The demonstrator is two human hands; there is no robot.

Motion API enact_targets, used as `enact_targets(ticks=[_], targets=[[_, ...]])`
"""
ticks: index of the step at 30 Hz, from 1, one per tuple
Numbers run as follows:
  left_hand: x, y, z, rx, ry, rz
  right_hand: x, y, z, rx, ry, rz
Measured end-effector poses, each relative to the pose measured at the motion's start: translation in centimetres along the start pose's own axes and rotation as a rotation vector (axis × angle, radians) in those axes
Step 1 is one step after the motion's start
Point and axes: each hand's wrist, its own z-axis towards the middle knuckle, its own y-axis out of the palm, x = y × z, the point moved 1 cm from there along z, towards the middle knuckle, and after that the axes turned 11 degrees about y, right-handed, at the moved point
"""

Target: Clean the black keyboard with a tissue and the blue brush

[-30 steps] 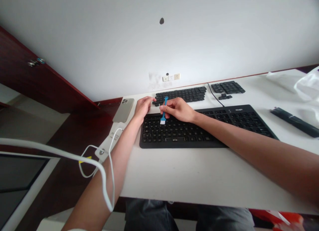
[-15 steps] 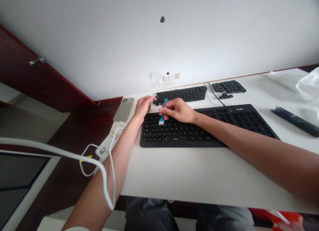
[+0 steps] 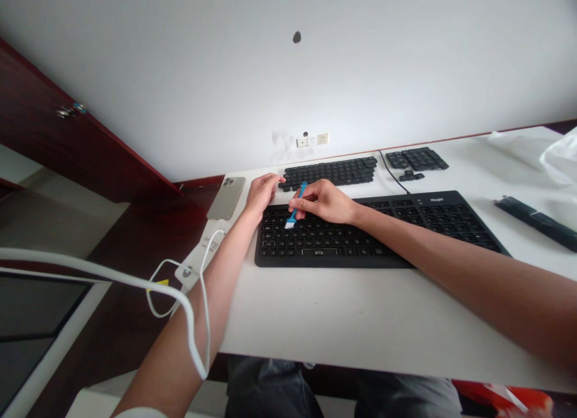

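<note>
A small blue brush (image 3: 291,219) with white bristles is pinched between the fingers and thumb of my right hand (image 3: 327,202). Its bristles point down at the left part of a black keyboard (image 3: 387,258), whose keycaps are off, leaving bare square key sockets. My left hand (image 3: 262,195) rests at the keyboard's upper left corner, a finger stretched toward the loose black keycaps (image 3: 349,171); it seems to hold nothing, though its lower fingers are partly hidden. Those keycaps lie in rows behind the keyboard.
More keycaps (image 3: 421,159) form a block at the back right, beside the keyboard's cable (image 3: 393,176). A phone (image 3: 226,198) and a white power strip (image 3: 198,258) lie left. At right are a long black object (image 3: 541,222) and a white plastic bag (image 3: 561,159). A white cable (image 3: 135,279) crosses my left forearm.
The brush has tilted, its bristles shifting slightly left over the sockets. My left hand keeps its place by the corner. The whole view has shifted a little.
</note>
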Motion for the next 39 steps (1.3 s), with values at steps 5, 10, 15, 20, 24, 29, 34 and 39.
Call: enact_targets(ticks=[5,10,15,20,24,29,34,39], targets=[[-0.01,0.01,0.0,-0.009,0.002,-0.004,0.12,-0.01,0.05,0.02,-0.01,0.018],[0.12,0.08,-0.01,0.004,-0.033,-0.012,0.13,0.0,0.0,0.0,-0.028,-0.016],[0.06,0.11,0.0,-0.001,-0.025,-0.026,0.18,-0.04,0.01,-0.016,-0.04,-0.041],[-0.29,0.01,0.09,-0.001,-0.02,-0.026,0.04,-0.05,-0.03,-0.006,-0.046,-0.106],[-0.43,-0.05,0.19,-0.001,-0.013,-0.018,-0.07,-0.01,-0.06,-0.019,-0.056,-0.137],[-0.43,-0.04,0.21,0.0,-0.009,-0.011,0.2,-0.02,-0.03,0.017,-0.065,-0.147],[-0.34,0.0,0.15,-0.001,-0.009,-0.009,0.29,-0.07,-0.07,0.0,-0.085,-0.151],[-0.24,0.02,0.13,0.005,-0.018,-0.007,0.2,-0.02,-0.1,0.014,-0.085,-0.151]])
